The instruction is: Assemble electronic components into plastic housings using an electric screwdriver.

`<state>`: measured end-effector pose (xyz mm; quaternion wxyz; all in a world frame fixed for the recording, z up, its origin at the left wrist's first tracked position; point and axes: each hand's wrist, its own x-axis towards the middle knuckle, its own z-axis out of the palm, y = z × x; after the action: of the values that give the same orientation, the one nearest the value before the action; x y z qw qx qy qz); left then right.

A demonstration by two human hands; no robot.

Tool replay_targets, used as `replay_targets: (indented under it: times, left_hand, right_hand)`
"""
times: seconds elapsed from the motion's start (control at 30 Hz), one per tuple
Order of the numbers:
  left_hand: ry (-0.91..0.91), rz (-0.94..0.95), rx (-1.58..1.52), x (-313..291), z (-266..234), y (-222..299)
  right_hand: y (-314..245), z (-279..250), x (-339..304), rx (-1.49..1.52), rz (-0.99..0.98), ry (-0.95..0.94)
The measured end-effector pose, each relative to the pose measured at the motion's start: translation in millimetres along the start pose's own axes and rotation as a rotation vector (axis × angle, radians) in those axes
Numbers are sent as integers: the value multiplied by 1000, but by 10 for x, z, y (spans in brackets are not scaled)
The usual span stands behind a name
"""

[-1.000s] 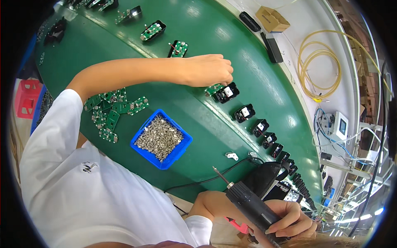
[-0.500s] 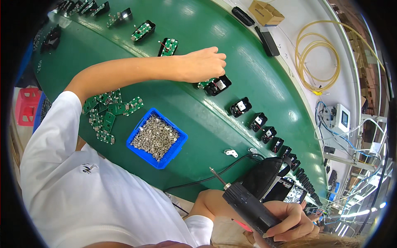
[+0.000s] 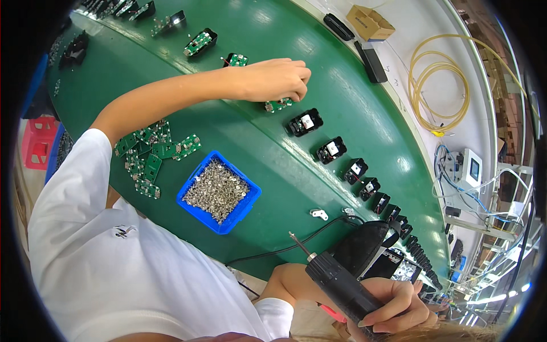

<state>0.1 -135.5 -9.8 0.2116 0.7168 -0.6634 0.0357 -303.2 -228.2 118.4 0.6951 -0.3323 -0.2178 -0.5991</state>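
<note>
My left hand (image 3: 279,80) reaches across the bench, fingers curled down over a green circuit board (image 3: 278,105) whose edge shows beneath them. Whether a black case lies under that board is hidden by the hand. Just to the right sits an open black case (image 3: 305,122) with a pale square part inside. My right hand (image 3: 399,305) is wrapped round a black electric screwdriver (image 3: 345,285), its bit pointing up and left. Beyond my left wrist another case holds a green board (image 3: 236,60). A blue bin of small screws (image 3: 254,196) stands before me.
Loose green circuit boards (image 3: 152,165) lie in a pile left of the bin. More black cases (image 3: 330,150) run in a curved row to the right. A white bracket (image 3: 319,214) and a black cable (image 3: 273,251) lie near the screwdriver. A coiled yellow hose (image 3: 411,85) rests beyond the bench.
My left hand has shifted slightly up and left with the circuit board, away from the open black case, which now shows more fully. My right hand keeps its hold on the screwdriver.
</note>
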Motion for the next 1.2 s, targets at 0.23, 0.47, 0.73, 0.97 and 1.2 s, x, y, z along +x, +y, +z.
replay_targets:
  times: [0.23,0.47,0.73,0.97,1.2]
  left_hand:
    - [48,-41,-156,-262,-75,-175]
    - [-16,-10,20,-891,-610,282]
    - [-420,-457,-463,-1573,-671,556]
    - [-304,-319,-411,-1533,-612,489]
    - [-130,-75,-372,-942,-429,477]
  right_hand:
    - [-73,169,190,73,87,-156]
    - [64,110,149,188,90,-229]
    - [39,144,213,190,37,-313]
    - [-278,-77,39,119,-4,-272]
    - [-130,147,47,90,-9,-268]
